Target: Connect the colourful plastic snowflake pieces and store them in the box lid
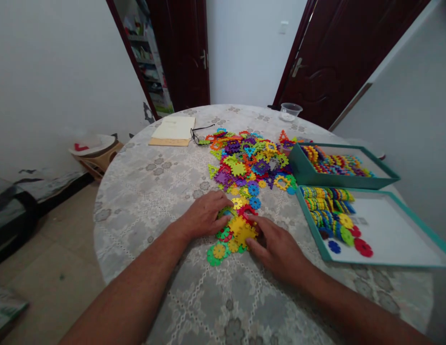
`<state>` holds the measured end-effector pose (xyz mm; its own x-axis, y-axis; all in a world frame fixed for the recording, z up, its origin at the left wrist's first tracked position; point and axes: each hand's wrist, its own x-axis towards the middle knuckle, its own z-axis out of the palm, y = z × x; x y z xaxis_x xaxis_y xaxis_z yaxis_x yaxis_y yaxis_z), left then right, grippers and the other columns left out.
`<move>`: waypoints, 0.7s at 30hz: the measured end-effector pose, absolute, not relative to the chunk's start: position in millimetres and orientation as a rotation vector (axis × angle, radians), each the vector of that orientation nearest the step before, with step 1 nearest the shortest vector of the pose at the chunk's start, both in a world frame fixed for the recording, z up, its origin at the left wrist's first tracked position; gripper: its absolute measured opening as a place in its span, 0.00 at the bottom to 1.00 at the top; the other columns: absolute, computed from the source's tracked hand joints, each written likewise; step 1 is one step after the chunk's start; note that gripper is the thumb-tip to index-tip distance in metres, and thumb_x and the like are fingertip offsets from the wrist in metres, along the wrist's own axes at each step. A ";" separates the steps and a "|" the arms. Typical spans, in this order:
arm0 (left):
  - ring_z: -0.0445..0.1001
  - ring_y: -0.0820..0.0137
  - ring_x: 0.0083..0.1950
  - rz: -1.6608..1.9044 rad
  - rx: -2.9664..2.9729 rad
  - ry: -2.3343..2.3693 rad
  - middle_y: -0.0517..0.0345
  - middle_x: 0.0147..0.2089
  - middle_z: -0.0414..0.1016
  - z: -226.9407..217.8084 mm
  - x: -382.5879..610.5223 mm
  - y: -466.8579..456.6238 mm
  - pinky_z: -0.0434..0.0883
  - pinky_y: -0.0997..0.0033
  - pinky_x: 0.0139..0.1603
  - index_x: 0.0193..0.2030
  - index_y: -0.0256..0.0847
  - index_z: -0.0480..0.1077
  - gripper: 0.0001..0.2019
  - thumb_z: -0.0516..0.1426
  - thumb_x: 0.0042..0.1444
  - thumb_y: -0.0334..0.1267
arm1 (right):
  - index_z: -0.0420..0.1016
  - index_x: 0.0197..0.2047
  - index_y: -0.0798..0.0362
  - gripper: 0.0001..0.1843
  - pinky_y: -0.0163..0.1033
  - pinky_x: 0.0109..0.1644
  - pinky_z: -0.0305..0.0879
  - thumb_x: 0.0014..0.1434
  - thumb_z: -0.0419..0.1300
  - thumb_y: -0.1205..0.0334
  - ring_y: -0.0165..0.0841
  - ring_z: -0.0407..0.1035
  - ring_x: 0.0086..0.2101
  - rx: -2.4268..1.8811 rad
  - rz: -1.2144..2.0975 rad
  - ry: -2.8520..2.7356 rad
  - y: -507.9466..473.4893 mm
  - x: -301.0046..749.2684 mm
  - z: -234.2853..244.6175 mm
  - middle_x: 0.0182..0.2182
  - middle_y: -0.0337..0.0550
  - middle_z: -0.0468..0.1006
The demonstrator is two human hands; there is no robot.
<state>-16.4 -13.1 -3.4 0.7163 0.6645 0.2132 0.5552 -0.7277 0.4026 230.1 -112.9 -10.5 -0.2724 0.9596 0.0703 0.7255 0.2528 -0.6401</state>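
Near the front of the table, my right hand (275, 242) has its thumb and fingers closed on yellow toothed square interlocking pieces (240, 231). My left hand (206, 213) curls in from the other side, thumb and forefinger around a green interlocking piece (227, 211); its other fingers are partly hidden. A red piece (247, 211) lies between the hands, touching the right fingertips. Below them are a green flower-shaped piece (213, 261) and a small yellow flower disc (219, 250) on top of it. Blue discs (254, 203) lie just beyond.
A big heap of mixed interlocking pieces (252, 158) covers the table's middle. At right stand a teal box (348, 179) and a teal-edged lid (395, 230), both with rows of sorted pieces. Farther back are a notebook (174, 128), glasses (194, 136) and a clear plastic bowl (291, 110).
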 end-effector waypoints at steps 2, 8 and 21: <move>0.74 0.57 0.57 0.484 2.604 0.960 0.48 0.53 0.77 -3.9 -17.3 -13.0 0.72 0.55 0.61 0.57 0.41 0.74 0.17 0.59 0.62 0.38 | 0.69 0.67 0.50 0.27 0.50 0.55 0.68 0.65 0.61 0.62 0.45 0.73 0.51 -1.564 0.701 -2.091 -110.8 225.6 -7.1 0.56 0.55 0.78; 0.74 0.58 0.59 0.506 2.539 1.013 0.48 0.58 0.77 -13.3 -20.2 -11.4 0.70 0.56 0.64 0.62 0.43 0.71 0.21 0.59 0.62 0.39 | 0.77 0.52 0.51 0.16 0.43 0.47 0.65 0.60 0.63 0.63 0.42 0.72 0.44 -1.673 0.747 -2.051 -101.8 216.5 1.3 0.45 0.49 0.80; 0.75 0.55 0.57 0.493 2.489 0.908 0.49 0.55 0.78 -0.7 -27.5 -15.8 0.71 0.50 0.63 0.65 0.47 0.71 0.30 0.65 0.55 0.38 | 0.72 0.35 0.51 0.01 0.37 0.34 0.56 0.59 0.61 0.63 0.34 0.67 0.32 -1.625 0.755 -1.897 -101.4 220.6 -3.0 0.30 0.37 0.74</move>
<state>-27.5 -15.8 -0.7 0.7206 0.6707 0.1756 0.5125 -0.6859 0.5167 220.6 -101.4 -3.0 -0.1395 0.9897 0.0338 0.6959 0.1222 -0.7077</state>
